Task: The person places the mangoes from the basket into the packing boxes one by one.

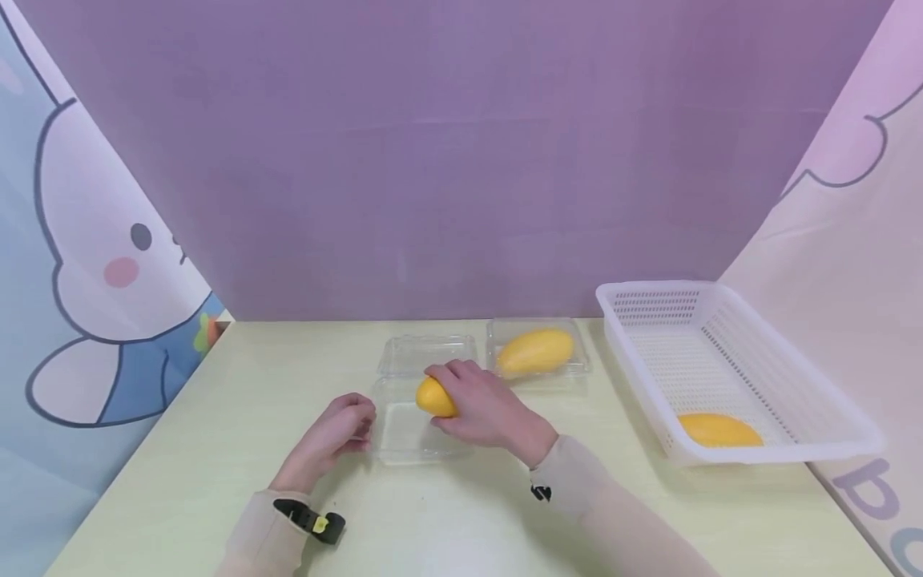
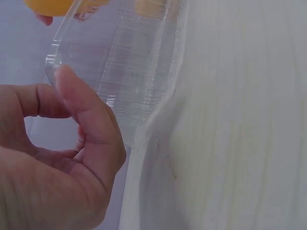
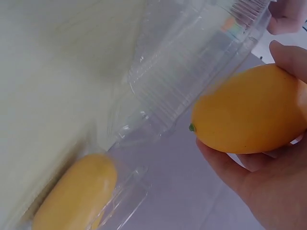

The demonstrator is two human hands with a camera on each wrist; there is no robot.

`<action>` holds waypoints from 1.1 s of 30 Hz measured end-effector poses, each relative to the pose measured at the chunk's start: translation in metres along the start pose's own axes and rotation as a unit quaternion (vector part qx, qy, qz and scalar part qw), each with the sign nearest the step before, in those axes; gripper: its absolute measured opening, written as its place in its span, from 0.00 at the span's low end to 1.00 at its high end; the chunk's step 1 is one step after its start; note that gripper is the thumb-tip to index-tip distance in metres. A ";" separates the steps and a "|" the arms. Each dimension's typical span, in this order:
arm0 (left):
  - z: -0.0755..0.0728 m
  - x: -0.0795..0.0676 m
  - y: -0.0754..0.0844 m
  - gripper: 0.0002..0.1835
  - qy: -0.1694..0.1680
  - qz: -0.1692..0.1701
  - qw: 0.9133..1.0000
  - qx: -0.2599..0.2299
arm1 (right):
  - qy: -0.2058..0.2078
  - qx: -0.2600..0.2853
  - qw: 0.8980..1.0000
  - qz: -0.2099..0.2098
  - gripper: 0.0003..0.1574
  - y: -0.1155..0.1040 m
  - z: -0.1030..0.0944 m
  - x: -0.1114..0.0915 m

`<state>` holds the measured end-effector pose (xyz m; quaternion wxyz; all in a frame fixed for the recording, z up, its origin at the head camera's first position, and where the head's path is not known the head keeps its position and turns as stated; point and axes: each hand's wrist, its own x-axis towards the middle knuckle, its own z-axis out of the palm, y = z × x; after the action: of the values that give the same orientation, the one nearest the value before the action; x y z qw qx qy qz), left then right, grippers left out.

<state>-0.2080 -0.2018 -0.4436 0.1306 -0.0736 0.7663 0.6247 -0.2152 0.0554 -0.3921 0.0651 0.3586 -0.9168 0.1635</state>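
Mango (image 1: 434,398) clamped in right fingers (image 3: 225,165) over pale table (image 1: 180,473), purple backdrop (image 1: 461,160) behind; left fingers (image 2: 91,115) pinch clear box (image 1: 407,429).

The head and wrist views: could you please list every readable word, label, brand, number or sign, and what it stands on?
No whole word is readable.
Right-hand backdrop: purple letter, perhaps "b" or "p", tilted.
Same backdrop: rounded blue-grey character, cut off, unreadable.
Left wristband: yellow patch, any marking too small to read.
Held yellow fruit, front clear container: no text visible.
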 end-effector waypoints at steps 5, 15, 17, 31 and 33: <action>0.001 0.001 -0.001 0.14 0.001 -0.004 1.000 0.003 | -0.011 -0.002 1.000 -0.006 0.39 -0.002 0.009 0.006; 0.000 0.005 -0.001 0.13 0.004 -0.008 1.000 0.001 | -0.060 -0.006 0.998 0.008 0.37 -0.006 0.023 0.017; 0.000 0.004 0.000 0.13 0.004 -0.009 1.000 0.000 | -0.074 -0.004 0.997 0.014 0.36 -0.007 0.025 0.020; 0.002 0.001 0.002 0.13 0.002 -0.008 1.000 -0.004 | -0.136 0.031 0.990 0.034 0.38 -0.007 0.037 0.025; 0.002 0.001 0.002 0.12 0.002 -0.005 1.000 -0.006 | -0.147 0.040 0.987 0.042 0.40 -0.009 0.037 0.026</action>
<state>-0.2094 -0.1997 -0.4427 0.1318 -0.0798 0.7624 0.6284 -0.2285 0.0200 -0.4185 -0.0916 0.3422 -0.9234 0.1479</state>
